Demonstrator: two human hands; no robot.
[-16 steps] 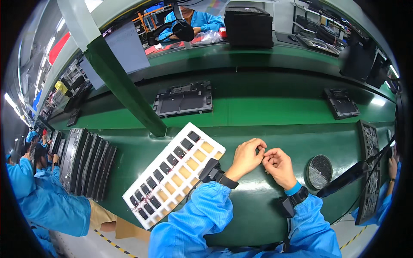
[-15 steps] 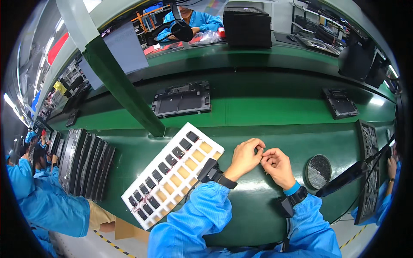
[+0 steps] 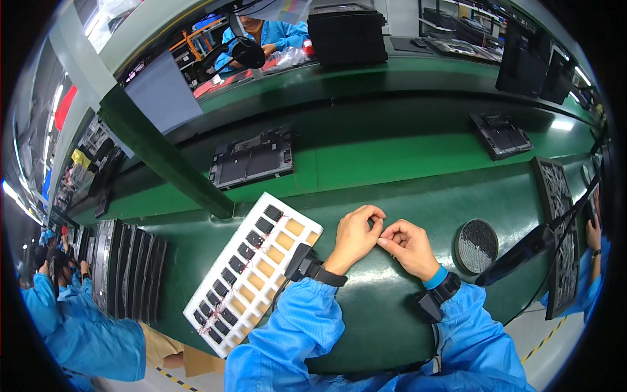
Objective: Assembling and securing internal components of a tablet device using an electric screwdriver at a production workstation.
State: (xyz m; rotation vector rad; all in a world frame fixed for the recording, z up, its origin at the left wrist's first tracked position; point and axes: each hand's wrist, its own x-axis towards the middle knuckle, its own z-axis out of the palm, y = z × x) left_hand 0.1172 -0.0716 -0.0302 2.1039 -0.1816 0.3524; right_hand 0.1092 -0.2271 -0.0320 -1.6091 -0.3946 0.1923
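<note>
1. Pinched together at frame centre: left hand (image 3: pixel 356 236) and right hand (image 3: pixel 409 247), fingertips meeting on something too small to identify.
2. Both hands rest over the green work surface (image 3: pixel 418 196).
3. White compartment tray (image 3: pixel 251 271), partly filled with dark parts, lies just left of the left wrist.
4. Round mesh disc (image 3: pixel 476 245) sits right of the right hand.

Two hands, the left hand (image 3: pixel 356 236) and the right hand (image 3: pixel 408 247), meet over the near edge of the surface (image 3: pixel 392 163). One white tray (image 3: pixel 255 271) lies at that edge beside them. Two black panels lie farther back: one (image 3: pixel 253 159) mid-surface, one (image 3: pixel 501 134) toward the right edge. One round mesh disc (image 3: pixel 477 245) sits near the right.
</note>
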